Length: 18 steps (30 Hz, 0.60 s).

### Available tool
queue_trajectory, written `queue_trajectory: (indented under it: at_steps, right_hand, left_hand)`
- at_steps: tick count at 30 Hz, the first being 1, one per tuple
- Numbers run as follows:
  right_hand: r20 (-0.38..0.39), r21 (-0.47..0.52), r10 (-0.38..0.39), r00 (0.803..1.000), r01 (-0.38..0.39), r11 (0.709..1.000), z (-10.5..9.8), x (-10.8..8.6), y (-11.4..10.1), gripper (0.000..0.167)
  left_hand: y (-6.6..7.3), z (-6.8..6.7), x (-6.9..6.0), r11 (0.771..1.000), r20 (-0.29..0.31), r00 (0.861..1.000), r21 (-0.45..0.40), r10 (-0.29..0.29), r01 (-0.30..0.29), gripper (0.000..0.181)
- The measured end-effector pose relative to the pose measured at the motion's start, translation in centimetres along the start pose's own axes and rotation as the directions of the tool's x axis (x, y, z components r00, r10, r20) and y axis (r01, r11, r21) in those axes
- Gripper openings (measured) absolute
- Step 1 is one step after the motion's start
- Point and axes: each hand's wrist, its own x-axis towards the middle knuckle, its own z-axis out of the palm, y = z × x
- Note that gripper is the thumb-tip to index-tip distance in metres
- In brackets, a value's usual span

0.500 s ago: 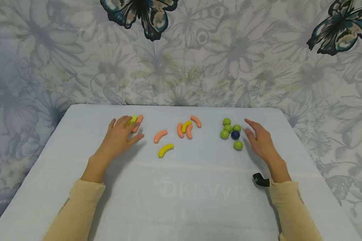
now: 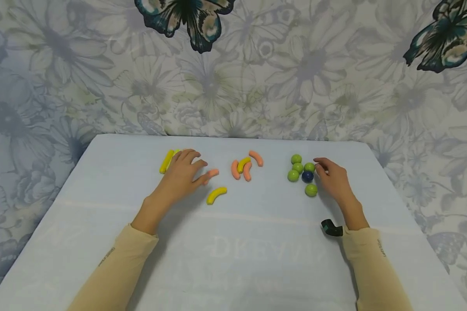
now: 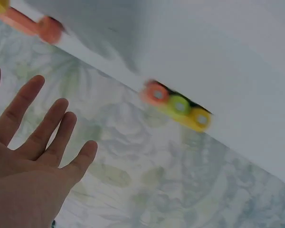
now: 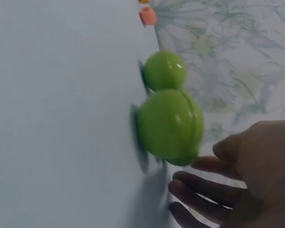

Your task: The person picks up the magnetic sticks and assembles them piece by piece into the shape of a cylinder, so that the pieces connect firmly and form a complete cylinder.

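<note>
Near the table's (image 2: 257,280) far edge, the left hand (image 2: 180,178), fingers spread and empty, could knock the orange piece (image 2: 214,172) by its thumb if lowered carelessly; the right hand (image 2: 334,179), fingers loosely bent, seemingly empty, could bump 5 green balls (image 2: 297,167) into rolling.

A white table (image 2: 272,211) spread beneath the left fingers (image 2: 188,154) and the right fingers (image 2: 322,161), with faint, pale lettering (image 2: 239,248) nearer than both. Beyond all the fingers rose a wall covering (image 2: 210,108) of big gray flowers. It bore 2 dark butterflies with teal and cream wings: 1 left butterfly (image 2: 187,13) high above the left fingers, 1 right butterfly (image 2: 449,35) well up and rightward from the right fingers.
</note>
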Motion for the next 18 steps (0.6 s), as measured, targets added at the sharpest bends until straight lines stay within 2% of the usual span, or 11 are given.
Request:
queue_trajectory:
  at_steps: [3, 6, 10, 14, 18]
  right_hand:
    - [-0.029, 0.016, 0.016, 0.999, -0.016, 1.0, 0.8, 0.1, 0.0, 0.038]
    - [-0.06, 0.032, 0.032, 0.998, -0.031, 0.999, 1.6, 0.0, 0.0, 0.036]
    - [-0.088, 0.03, 0.03, 0.996, -0.027, 0.999, 1.9, 0.6, -0.6, 0.035]
    - [-0.086, 0.044, 0.067, 0.994, -0.064, 0.997, 1.9, 0.9, -0.8, 0.036]
    - [-0.07, 0.067, 0.113, 0.991, -0.109, 0.992, 1.7, 0.9, -0.6, 0.038]
  left_hand:
    - [1.7, 0.9, 0.7, 0.999, 0.0, 1.0, -0.02, 0.031, -0.031, 0.023]
    - [2.8, 1.8, 0.9, 0.999, 0.035, 0.998, -0.015, 0.042, -0.042, 0.022]
    - [3.5, 2.3, 0.5, 0.998, 0.05, 0.997, 0.002, 0.055, -0.055, 0.025]
    - [3.8, 2.6, 0.1, 0.994, 0.05, 0.993, 0.013, 0.106, -0.107, 0.02]
    - [4.3, 3.1, 0.3, 0.99, 0.085, 0.987, 0.006, 0.136, -0.137, 0.015]
